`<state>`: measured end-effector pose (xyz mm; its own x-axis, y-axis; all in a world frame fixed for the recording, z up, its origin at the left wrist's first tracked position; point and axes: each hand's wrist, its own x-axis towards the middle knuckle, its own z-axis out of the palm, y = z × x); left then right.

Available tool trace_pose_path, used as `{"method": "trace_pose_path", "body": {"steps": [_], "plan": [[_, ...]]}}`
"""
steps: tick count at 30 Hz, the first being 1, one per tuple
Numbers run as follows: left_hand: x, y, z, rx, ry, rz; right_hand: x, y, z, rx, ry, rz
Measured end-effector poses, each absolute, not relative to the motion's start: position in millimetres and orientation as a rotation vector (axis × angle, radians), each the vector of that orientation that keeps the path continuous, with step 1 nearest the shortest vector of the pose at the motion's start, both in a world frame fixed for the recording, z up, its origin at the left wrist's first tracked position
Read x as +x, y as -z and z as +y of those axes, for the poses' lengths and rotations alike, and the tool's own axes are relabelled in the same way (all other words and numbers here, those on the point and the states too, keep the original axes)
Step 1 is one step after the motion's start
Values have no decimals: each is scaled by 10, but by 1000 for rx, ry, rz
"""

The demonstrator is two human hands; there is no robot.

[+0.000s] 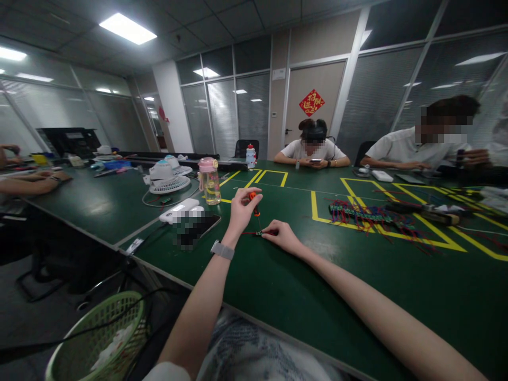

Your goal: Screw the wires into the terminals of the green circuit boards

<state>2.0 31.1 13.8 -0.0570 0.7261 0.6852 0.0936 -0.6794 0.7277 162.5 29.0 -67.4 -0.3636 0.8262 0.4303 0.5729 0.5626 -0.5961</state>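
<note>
My left hand [243,209], with a grey watch band on the wrist, grips the orange and black handle of a screwdriver [253,197]. The screwdriver stands nearly upright, and its thin shaft runs down to a small circuit board [259,233] on the green table. Pinched at the board's right side are the fingers of my right hand [282,236]. A red wire [249,233] leads off to the left from the board. Whether the tip sits in a screw is too small to tell.
Left of my hands lie a dark phone [198,230] and a white device [179,210], near a pink-lidded bottle [209,181] and white fans [170,177]. At right, a row of wired circuit boards [359,213] lies over yellow tape. A green basket [135,317] stands below; people sit around the table.
</note>
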Motion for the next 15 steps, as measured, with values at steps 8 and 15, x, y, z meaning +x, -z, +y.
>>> {"method": "trace_pose_path", "body": {"steps": [8, 15], "plan": [[51, -140, 294, 1669, -1667, 717, 1622, 669, 283, -1126, -448, -2074], [17, -170, 272, 1735, -1754, 760, 1626, 648, 263, -1110, -463, -2075]]}}
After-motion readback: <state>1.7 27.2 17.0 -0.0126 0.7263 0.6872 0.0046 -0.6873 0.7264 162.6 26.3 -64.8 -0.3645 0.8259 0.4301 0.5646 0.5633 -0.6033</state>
